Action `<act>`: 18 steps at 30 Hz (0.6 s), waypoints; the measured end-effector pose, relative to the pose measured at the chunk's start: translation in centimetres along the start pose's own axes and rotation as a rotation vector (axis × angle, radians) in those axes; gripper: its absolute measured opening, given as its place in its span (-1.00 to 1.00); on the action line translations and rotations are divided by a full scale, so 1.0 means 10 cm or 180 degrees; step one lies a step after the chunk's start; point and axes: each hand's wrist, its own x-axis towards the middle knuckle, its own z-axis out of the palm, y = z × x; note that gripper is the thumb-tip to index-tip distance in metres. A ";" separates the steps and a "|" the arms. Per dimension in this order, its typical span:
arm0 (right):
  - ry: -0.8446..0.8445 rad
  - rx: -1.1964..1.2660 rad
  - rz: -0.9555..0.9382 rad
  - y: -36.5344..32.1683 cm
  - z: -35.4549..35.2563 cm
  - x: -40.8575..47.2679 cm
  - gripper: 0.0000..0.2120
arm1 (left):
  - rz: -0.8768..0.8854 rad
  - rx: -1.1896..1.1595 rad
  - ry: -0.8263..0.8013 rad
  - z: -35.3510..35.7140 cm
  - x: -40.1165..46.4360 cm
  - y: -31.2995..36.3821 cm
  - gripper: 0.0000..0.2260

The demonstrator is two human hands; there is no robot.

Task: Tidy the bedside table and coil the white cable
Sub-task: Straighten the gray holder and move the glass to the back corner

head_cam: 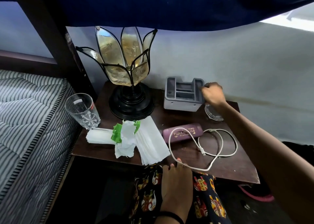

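Lamp (129, 81) back left on table (237, 169); organiser (182, 94) right of it; cable (212, 149) front right.

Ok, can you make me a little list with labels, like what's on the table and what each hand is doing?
table: dark wooden bedside table
lamp: petal-shaped lamp at the back left
glass: drinking glass, upright at the left edge
tissues: white tissues and torn green wrapper, spread at the front
organiser: grey organiser at the back
case: purple case, flat, under a cable loop
cable: white cable, loose, not coiled
right hand: right hand grips the organiser's right side
left hand: left hand touches the cable at the front edge
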 end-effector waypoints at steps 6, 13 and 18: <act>0.0094 0.0071 0.0084 0.11 0.14 0.01 -0.67 | -0.0001 -0.0059 0.0030 0.01 0.00 0.00 -0.66; -0.0118 -0.0517 -0.0382 0.18 0.15 -0.22 -0.49 | 0.0007 0.0076 0.0048 0.00 0.02 0.01 -0.69; -0.0505 -0.1378 -0.1170 0.26 0.24 -0.43 -0.41 | -0.0007 -0.0023 0.0089 -0.02 0.01 0.01 -0.66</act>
